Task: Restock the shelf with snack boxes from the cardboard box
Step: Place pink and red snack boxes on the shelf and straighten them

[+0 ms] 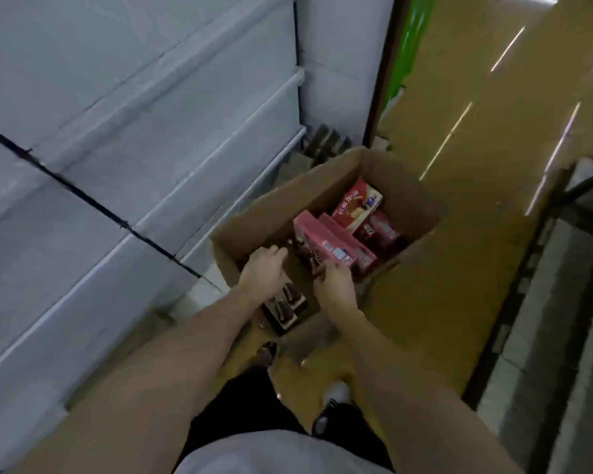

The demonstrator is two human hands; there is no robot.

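An open cardboard box (421, 203) stands on the floor beside the grey shelf unit (117, 138). Inside it lie a pink snack box (319, 242), a second pink one behind it, a red snack box (355, 205) and a dark red one (380, 232). My left hand (262, 271) reaches into the box's near left corner and lies over a dark snack box (288, 304) printed with sandwich cookies. My right hand (334, 283) touches the near end of the pink snack box, fingers curled at its corner. Whether either hand grips is unclear.
The grey shelves run along the left, their boards bare in view. A glossy tan floor (476, 124) stretches to the right. Another shelf unit's edge (562, 268) stands at right. My legs and shoes (332, 405) are below the box.
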